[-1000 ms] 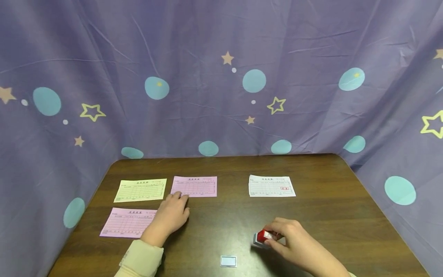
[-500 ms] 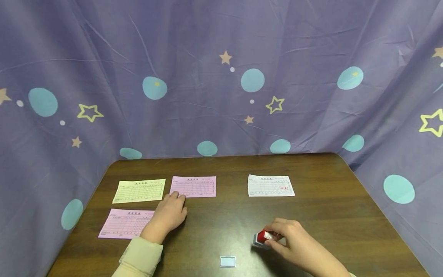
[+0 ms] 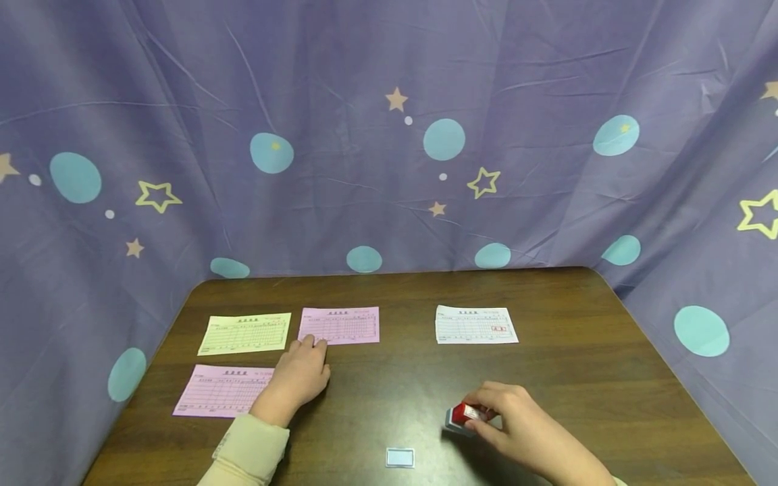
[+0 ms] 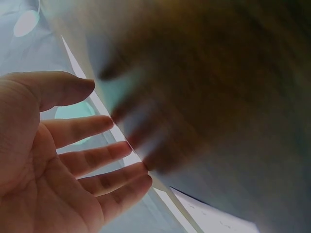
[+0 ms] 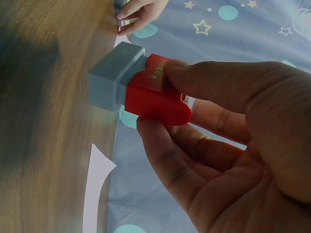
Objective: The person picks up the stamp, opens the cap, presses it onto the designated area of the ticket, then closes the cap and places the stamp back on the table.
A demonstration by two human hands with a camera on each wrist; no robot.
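Note:
My right hand (image 3: 516, 422) pinches a stamp (image 5: 158, 92) with a red handle and a grey-blue base, between thumb and fingers. The stamp is held tilted, its base apart from the table in the right wrist view. With fingers extended, my left hand (image 3: 299, 372) rests its fingertips on the near edge of a pink form slip (image 3: 343, 325). A second pink slip (image 3: 221, 391) lies partly hidden behind that hand and forearm. To the right, white slips (image 3: 464, 325) carry a red stamp mark. In front of me lies a small pale blue rectangular piece (image 3: 400, 457).
A yellow slip (image 3: 246, 333) lies at the left, beside the upper pink one. Brown wood-grain table (image 3: 389, 398) spreads beneath everything. Behind and along both sides hangs a purple curtain (image 3: 340, 101) with stars and blue dots.
The head view has shifted slightly. Both hands keep their places, the left at the pink slip and the right holding the stamp.

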